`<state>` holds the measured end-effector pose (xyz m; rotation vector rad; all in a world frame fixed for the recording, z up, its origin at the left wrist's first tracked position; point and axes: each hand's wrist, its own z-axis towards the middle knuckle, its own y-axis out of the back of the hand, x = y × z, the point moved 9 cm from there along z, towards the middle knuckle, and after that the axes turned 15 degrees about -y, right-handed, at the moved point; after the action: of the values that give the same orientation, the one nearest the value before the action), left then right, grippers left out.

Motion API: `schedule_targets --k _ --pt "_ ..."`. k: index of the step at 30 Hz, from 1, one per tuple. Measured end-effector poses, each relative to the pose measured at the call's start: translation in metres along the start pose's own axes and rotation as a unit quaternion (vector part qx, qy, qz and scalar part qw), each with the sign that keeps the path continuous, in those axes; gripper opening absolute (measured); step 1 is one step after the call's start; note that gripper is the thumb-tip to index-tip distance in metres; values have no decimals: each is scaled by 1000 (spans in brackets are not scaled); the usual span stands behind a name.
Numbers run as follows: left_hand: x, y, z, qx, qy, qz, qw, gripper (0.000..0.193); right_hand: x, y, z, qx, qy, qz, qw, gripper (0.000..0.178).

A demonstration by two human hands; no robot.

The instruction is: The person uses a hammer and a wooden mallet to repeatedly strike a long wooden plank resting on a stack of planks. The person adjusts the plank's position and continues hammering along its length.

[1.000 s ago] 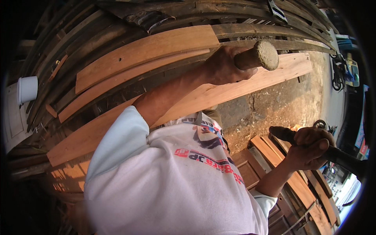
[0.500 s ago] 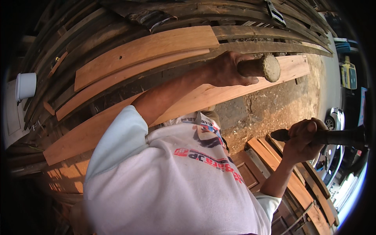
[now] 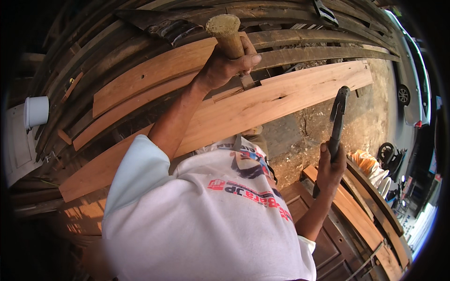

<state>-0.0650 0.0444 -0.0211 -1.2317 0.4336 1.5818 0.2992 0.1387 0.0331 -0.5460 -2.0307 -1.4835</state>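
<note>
A chisel [image 3: 228,35] with a thick wooden handle is gripped in my left hand [image 3: 220,72]. Its handle leans up and away, and its blade meets the far edge of a long reddish plank [image 3: 290,93] beside a notch. Whether the tip is sunk into the wood I cannot make out. In my right hand [image 3: 332,165] is a hammer [image 3: 338,112], fingers wrapped round the dark handle. The hammer head is raised above the plank's right part, apart from the chisel.
Two shorter planks [image 3: 154,77] lie beyond, on dark beams [image 3: 304,37]. A handsaw handle [image 3: 326,13] is at the far right, a white bucket [image 3: 37,112] at left. More boards [image 3: 363,225] and a panelled door [image 3: 304,210] are at lower right. A car [image 3: 412,89] is on the road.
My left hand has moved left, and the chisel has swung from pointing right to leaning upward with its blade at the plank. The hammer has come inward from the far right.
</note>
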Motion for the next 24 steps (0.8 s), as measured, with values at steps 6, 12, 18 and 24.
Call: schedule_targets --k 6,12,18,24 --pt "-52 -44 -42 72 -139 111 981 23 -16 -26 -5 14 8 -16 1000 35" --pt "-148 -27 -43 74 -227 101 966 21 -14 -71 18 87 17 -22 996 40" --pt "-131 1 -74 -53 -160 165 972 20 15 -122 51 171 25 25 985 43" --pt "-134 -1 -103 -136 -175 205 953 20 52 -151 97 214 116 29 969 38"
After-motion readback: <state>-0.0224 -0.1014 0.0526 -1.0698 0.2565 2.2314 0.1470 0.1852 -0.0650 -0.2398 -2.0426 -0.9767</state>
